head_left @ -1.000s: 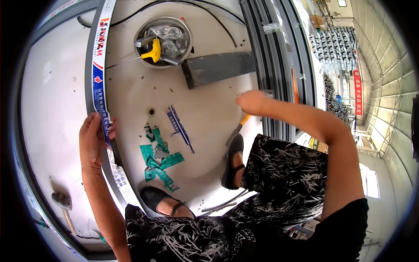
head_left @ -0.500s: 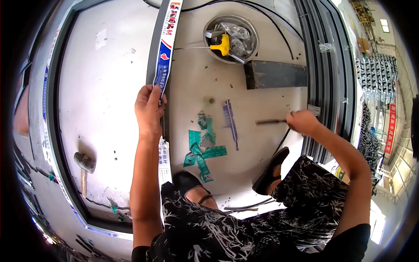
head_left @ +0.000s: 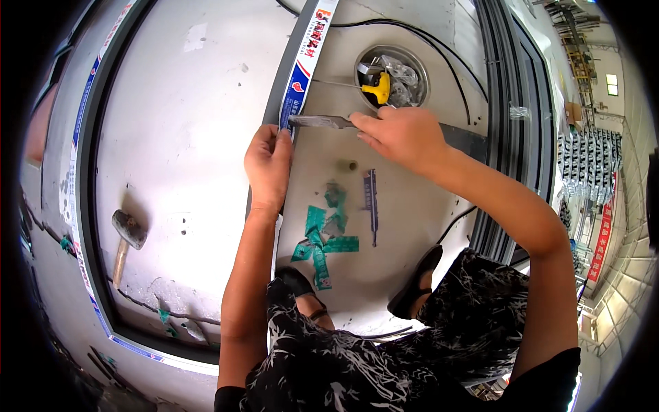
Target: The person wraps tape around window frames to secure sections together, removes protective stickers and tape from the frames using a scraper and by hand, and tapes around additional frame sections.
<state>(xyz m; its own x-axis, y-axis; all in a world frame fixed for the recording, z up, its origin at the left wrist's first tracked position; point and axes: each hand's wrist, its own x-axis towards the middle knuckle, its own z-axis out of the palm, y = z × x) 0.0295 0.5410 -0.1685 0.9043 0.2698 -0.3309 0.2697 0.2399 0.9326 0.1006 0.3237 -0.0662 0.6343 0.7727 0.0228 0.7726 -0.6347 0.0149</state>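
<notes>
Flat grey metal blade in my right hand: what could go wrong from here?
The flat grey metal blade might slip and nick your left hand, whose fingers are close to its tip. It could also scratch the dark grey frame bar under the blue-and-white printed film.

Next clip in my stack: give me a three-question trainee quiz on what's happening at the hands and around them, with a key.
1. Multiple choice: what does the right hand hold?
A) a yellow-handled tool
B) a flat grey-bladed tool
C) a strip of green tape
2. True or false: the wooden-handled hammer lies inside the round metal bowl.
3. Short answer: which hand touches the white-and-blue printed film on the long dark grey bar?

Key: 1. B. 2. False; it lies on the pale surface, left of the bar. 3. The left hand.
</notes>
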